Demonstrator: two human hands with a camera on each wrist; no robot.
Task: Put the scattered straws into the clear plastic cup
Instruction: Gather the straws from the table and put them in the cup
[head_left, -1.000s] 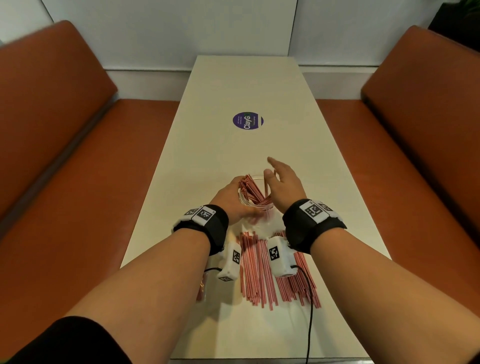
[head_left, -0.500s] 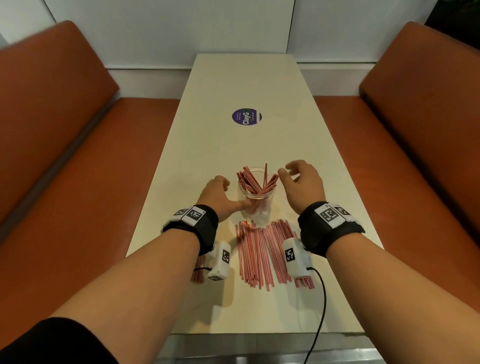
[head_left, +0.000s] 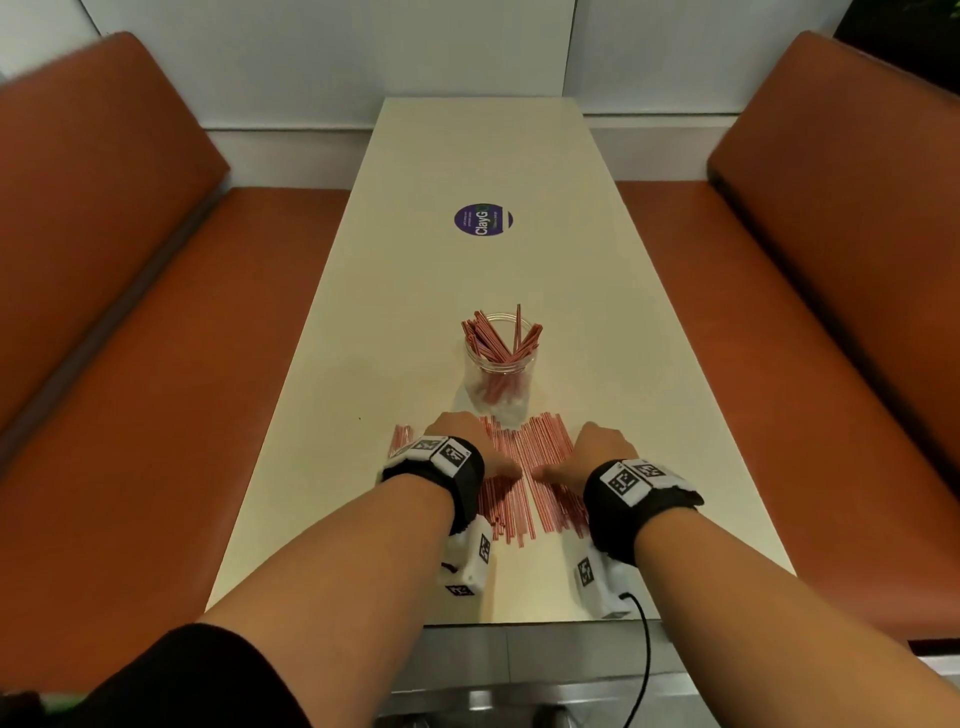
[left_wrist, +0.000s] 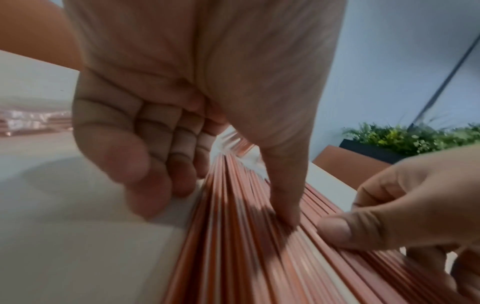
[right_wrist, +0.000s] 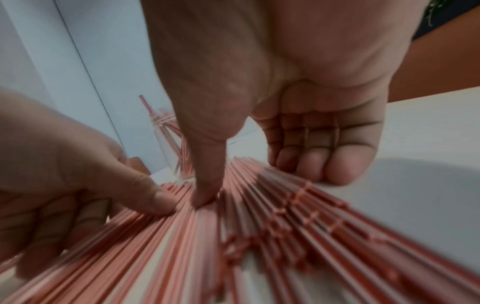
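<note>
A clear plastic cup (head_left: 500, 382) stands upright on the table's midline, holding several red-and-white straws (head_left: 498, 340) that fan out above its rim. Just in front of it, many more straws (head_left: 535, 447) lie side by side flat on the table. My left hand (head_left: 465, 444) is on the pile's left part: the thumb (left_wrist: 287, 207) presses on the straws and the curled fingers (left_wrist: 153, 185) sit at the pile's left edge. My right hand (head_left: 595, 452) mirrors it, thumb (right_wrist: 205, 193) down on the straws and fingers (right_wrist: 319, 164) curled at the right side.
The cream table (head_left: 467, 150) is long and narrow, with a purple round sticker (head_left: 483, 220) beyond the cup. A few more straws (head_left: 401, 435) lie left of my left wrist. Orange benches (head_left: 156, 364) flank both sides. The near table edge (head_left: 519, 621) is under my forearms.
Both hands have left the cup and come back toward me, down onto the straws lying on the table. The cup now stands alone with its straws.
</note>
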